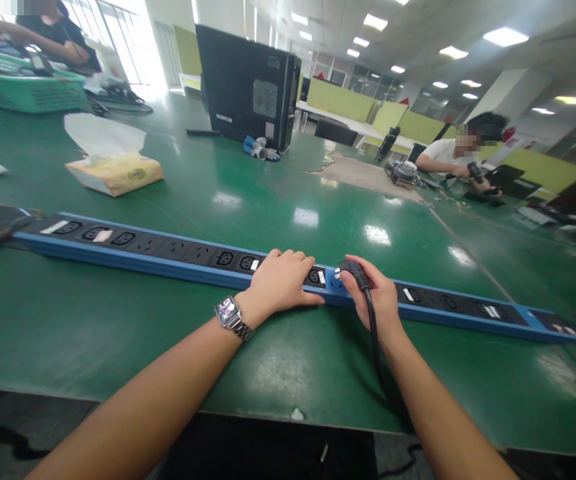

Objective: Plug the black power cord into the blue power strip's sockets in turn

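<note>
A long blue and black power strip (178, 252) lies across the green table, its several sockets facing up. My left hand (282, 279) is closed over the strip's middle, fingers at the far edge and thumb along the near side; a watch sits on that wrist. Just right of it, my right hand (381, 300) pinches a black power plug (355, 273) between thumb and fingers. The plug's metal pins point left, above a blue socket section, apart from the slots as far as I can see. Its black cord (375, 340) hangs down past my right wrist.
A tissue box (131, 175) stands behind the strip's left part. Farther back are a black computer case (241, 87), blue-grey gloves (262, 149) and a green basket (28, 92). Two people (455, 153) work at the table's far side, left and right.
</note>
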Available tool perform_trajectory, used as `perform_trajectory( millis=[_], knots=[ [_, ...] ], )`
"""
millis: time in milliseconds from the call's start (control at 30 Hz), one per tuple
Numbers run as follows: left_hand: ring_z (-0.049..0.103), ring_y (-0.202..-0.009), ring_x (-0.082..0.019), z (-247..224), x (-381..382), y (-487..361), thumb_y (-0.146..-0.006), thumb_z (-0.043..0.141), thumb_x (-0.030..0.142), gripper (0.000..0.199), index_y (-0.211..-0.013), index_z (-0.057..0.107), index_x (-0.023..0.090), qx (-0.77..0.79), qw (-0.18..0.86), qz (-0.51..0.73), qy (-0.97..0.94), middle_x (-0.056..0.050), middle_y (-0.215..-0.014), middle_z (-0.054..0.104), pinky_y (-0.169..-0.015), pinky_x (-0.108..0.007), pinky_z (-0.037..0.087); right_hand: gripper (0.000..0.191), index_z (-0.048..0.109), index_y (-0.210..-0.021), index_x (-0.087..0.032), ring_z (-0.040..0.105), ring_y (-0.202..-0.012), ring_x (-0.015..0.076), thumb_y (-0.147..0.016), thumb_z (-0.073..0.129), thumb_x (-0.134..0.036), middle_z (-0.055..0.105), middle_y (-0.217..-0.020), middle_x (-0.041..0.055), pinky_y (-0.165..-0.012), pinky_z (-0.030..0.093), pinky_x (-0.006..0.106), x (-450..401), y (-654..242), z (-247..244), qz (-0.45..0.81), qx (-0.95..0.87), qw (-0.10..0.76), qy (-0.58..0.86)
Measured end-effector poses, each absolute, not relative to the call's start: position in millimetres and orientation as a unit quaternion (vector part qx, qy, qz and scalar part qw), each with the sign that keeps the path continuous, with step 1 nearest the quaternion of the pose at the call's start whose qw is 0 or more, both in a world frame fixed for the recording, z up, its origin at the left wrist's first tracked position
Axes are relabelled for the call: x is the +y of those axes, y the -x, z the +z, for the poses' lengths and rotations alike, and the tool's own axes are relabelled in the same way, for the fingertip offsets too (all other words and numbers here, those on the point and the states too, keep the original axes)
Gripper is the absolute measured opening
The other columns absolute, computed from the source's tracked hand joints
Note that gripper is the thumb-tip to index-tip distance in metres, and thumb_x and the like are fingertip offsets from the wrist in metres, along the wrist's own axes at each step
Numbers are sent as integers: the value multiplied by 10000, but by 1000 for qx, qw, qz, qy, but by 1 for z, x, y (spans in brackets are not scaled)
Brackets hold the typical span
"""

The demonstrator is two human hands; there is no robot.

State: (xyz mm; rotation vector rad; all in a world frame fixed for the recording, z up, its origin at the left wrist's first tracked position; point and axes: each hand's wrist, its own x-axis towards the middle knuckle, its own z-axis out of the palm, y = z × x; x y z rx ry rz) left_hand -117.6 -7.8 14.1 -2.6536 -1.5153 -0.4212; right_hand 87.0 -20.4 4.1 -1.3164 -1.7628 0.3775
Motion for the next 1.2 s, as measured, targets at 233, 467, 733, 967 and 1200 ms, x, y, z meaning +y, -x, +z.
perform_trajectory(
  millis=[233, 467, 733, 967, 1200],
  knots=[
    [623, -1002, -301, 15, -7, 118, -733, 632, 687, 655, -1140, 599, 174, -486, 30, -138, 862, -98, -1074, 672, -831, -414, 426, 322, 662, -1050, -182, 630, -959, 219, -881, 574, -442, 699, -1023, 85, -885, 485, 355, -21, -86, 4, 47, -773, 386, 501],
    [624, -987, -305, 13, -7, 117, -731, 642, 675, 671, -1164, 596, 164, -485, 26, -140, 863, -103, -1065, 673, -835, -422, 429, 300, 662, -1037, -192, 616, -955, 230, -886, 569, -433, 700, -1009, 83, -877, 485, 374, -20, -91, 4, 20, -800, 335, 498],
    [573, -1073, -280, 27, -14, 120, -779, 662, 525, 543, -1172, 625, 151, -443, -28, -245, 862, -104, -1164, 653, -904, -388, 429, 394, 616, -1190, -177, 583, -1037, 260, -899, 545, -432, 680, -1132, 108, -918, 473, 433, -22, -90, 0, -18, -827, 285, 485],
    [609, -652, -160, 34, -59, 99, -862, 570, 445, 278, -865, 697, 198, -477, -330, -299, 758, -21, -716, 684, -581, -256, 423, 590, 476, -1392, -189, 569, -1106, 253, -825, 600, -296, 642, -1229, 105, -937, 474, 423, -24, -103, -7, -21, -846, 284, 450],
    [568, -477, -97, 13, -67, 59, -834, 566, 512, 353, -782, 564, 163, -416, -664, -361, 505, -26, -690, 661, -414, -182, 373, 737, 374, -1466, -197, 486, -1284, 249, -759, 580, -210, 508, -1418, 114, -1064, 405, 446, -26, -109, -6, 2, -866, 278, 416]
  ],
)
